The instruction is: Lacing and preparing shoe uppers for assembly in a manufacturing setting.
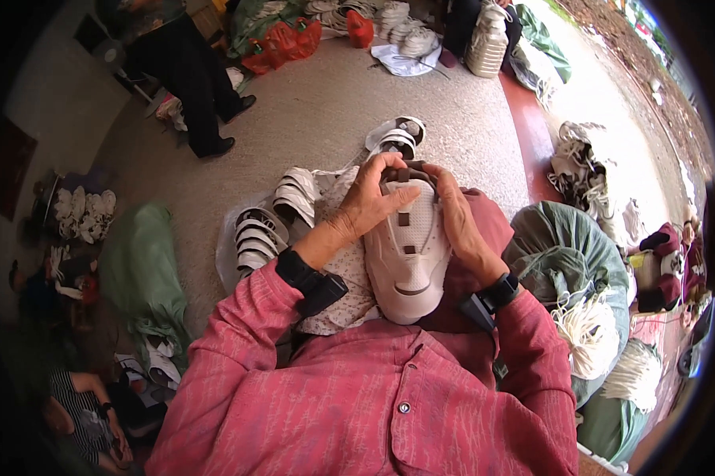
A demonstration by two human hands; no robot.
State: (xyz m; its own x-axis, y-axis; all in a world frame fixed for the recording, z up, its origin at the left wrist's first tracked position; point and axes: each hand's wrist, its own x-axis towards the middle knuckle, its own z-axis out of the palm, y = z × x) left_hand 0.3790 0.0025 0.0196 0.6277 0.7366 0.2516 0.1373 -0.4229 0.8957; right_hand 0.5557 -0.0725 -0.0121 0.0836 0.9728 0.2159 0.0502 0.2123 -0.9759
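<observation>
A white shoe upper (409,278) with a dark brown lining lies over my lap, its toe pointing toward me. My left hand (373,197) grips the collar end from the left, thumb laid across the tongue area and fingers curled over the far edge. On the other side my right hand (462,220) holds the upper along its flank, fingers at the dark collar. Small dark square openings run down the upper's middle. Beneath it are a floral cloth (335,274) and a dark red cloth (484,226).
White shoe parts are stacked at my left (258,242) and ahead (397,136). Green sacks (143,270) stand to both sides, with bundled white laces (588,337) at right. A person in dark trousers (187,79) stands far left; others sit around the edges.
</observation>
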